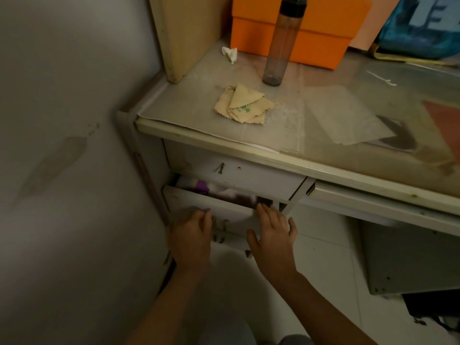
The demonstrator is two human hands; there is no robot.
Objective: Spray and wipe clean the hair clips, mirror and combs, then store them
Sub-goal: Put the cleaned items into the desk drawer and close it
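While the hair clips, mirror and combs themselves cannot be made out, they are probably among the blurred purple and white things inside the lower drawer [211,207], which stands partly open under the tabletop [286,135]. Both hands lie flat against that drawer's front: the left hand [191,235] near its left end, the right hand [271,232] beside the dark handle, fingers straight and holding nothing. Flat palms suit a push, so this looks like the drawer being closed once storing is done, though it could equally be about to slide open. Above it, the upper drawer [249,175] sits shut. On the tabletop the tan cloth [245,104] lies folded and the spray bottle [282,43] stands upright just behind it, both set down, which fits cleaning finished. An orange box [316,33] stands behind the bottle, with a crumpled tissue [230,54] to its left.
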